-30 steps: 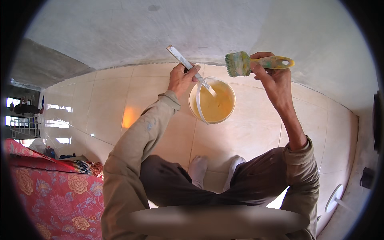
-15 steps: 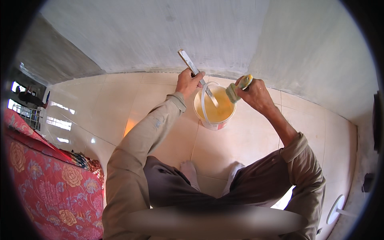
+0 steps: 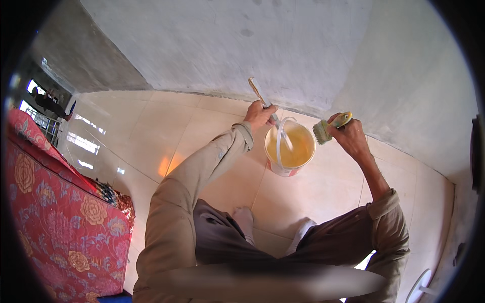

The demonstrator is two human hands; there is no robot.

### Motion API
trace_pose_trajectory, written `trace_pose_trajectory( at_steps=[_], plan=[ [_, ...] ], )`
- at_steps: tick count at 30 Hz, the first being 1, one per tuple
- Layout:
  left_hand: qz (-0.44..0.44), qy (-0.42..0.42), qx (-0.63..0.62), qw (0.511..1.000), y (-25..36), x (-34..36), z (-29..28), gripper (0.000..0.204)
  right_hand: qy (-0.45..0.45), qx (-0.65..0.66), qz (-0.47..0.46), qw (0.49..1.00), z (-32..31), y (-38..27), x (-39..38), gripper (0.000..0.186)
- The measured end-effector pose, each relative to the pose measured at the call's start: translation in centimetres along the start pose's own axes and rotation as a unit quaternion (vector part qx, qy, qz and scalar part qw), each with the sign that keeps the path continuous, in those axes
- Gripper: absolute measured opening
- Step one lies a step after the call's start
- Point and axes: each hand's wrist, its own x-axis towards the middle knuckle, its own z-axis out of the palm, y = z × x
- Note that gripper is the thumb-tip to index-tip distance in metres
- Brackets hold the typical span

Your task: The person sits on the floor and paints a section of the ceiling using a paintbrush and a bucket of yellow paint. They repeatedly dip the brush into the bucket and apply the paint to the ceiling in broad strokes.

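Beside round-rimmed plastic bucket [image 3: 289, 172]: left hand [image 3: 260, 115] clamped on flat stick [image 3: 259, 94], right hand [image 3: 350, 137] gripping coarse-bristled brush [image 3: 322, 132].

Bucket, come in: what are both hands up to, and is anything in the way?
Left hand gripping stick, lower end in bucket. Right hand holding brush by right rim. Bucket handle crossing the opening.

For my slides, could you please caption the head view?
Left hand holding a stick in a bucket of yellow liquid, right hand holding a paintbrush near it.
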Motion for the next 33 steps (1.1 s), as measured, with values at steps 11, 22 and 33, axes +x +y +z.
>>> trace_pose_trajectory(
  at_steps=[11, 22, 33],
  plan=[
    [0.066, -0.067, 0.200, 0.975, 3.1, -1.8, -1.5, 0.031, -0.028, -0.001, 0.041, 0.999, -1.6, 0.7, -1.5, 0.022],
    [0.094, -0.045, 0.061, 0.993, 1.3, -0.9, 0.1, 0.028, -0.083, -0.028, 0.018, 0.996, 0.4, 0.8, -1.1, 0.024],
    [0.052, -0.064, 0.068, 0.994, 1.1, -1.1, -0.5, 0.029, -0.084, -0.013, 0.069, 0.994, -0.6, -0.5, -1.3, 0.024]
  ],
)
